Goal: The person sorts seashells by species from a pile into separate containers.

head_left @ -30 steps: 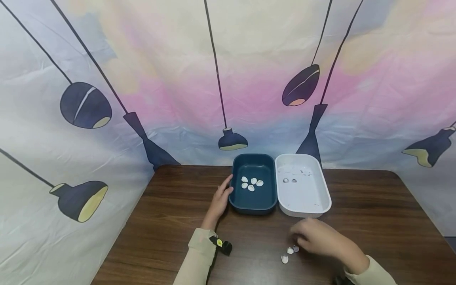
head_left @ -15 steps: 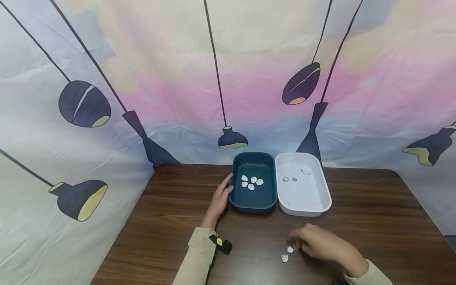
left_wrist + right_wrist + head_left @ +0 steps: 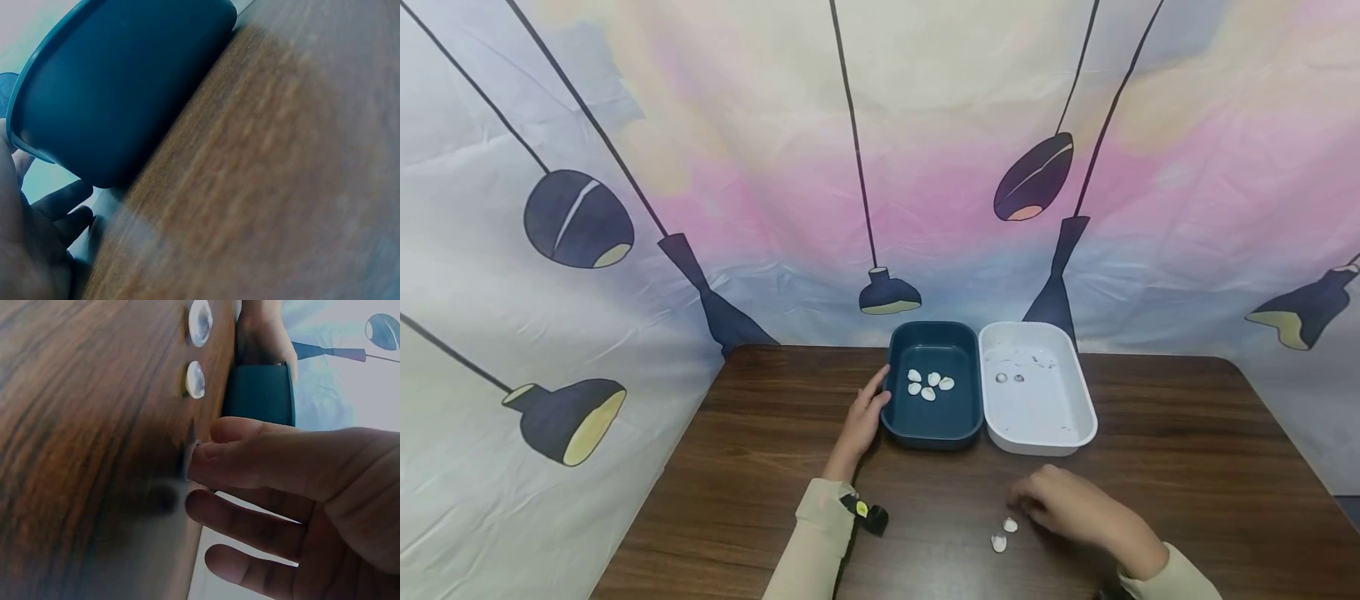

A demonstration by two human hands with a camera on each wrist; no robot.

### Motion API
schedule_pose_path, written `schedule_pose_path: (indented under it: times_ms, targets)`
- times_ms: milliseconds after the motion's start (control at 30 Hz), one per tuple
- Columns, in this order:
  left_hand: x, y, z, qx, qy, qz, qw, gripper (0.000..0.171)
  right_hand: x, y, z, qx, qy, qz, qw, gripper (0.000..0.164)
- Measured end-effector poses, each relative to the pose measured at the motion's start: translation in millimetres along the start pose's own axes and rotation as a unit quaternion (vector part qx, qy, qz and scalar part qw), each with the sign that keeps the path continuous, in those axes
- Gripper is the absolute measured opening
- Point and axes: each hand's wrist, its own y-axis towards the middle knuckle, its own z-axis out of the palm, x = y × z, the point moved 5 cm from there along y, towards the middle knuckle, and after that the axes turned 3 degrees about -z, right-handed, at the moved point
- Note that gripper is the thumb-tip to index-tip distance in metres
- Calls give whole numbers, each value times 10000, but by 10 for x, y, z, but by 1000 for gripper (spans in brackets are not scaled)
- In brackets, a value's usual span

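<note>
Several small white seashells [image 3: 928, 394] lie in the dark teal tray [image 3: 932, 429]. My left hand [image 3: 861, 425] rests against that tray's left side, fingers at the rim. The left wrist view shows the tray's outer wall [image 3: 125, 94] beside the loosely extended fingers [image 3: 69, 200]. In front of the white tray, my right hand [image 3: 1067, 504] is low over the table. Its thumb and index finger pinch a small shell [image 3: 191, 461], mostly covered by the fingertips. Two more shells, a nearer one [image 3: 998, 543] and a farther one [image 3: 1010, 525], lie on the wood beside it.
A white tray [image 3: 1041, 433] stands right of the teal one, their sides close together. Inside it are two small round shiny pieces [image 3: 1002, 378] and some dark specks. Both stand near the back of the brown wooden table [image 3: 1187, 467], before a printed cloth [image 3: 775, 167].
My right hand has come down to the shells and pinched the farthest of the three, which no longer shows on the table in the head view. The left hand stays at the teal tray.
</note>
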Motion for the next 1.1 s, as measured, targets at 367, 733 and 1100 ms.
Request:
schedule_pose_path:
  times_ms: [367,733,1100]
  targets:
    - [-9,3,-11,55,97,31,9999,50,-54,92,67,-18,-281,26,9996,28]
    - [-20,-18,-17,67,140,-11,9999,51,-21,154,125,-239,-791,-118,9965,31]
    - [-7,-5,-11,41,74,0,10000,50,25,154,141,-451,-1330,246,9898,33]
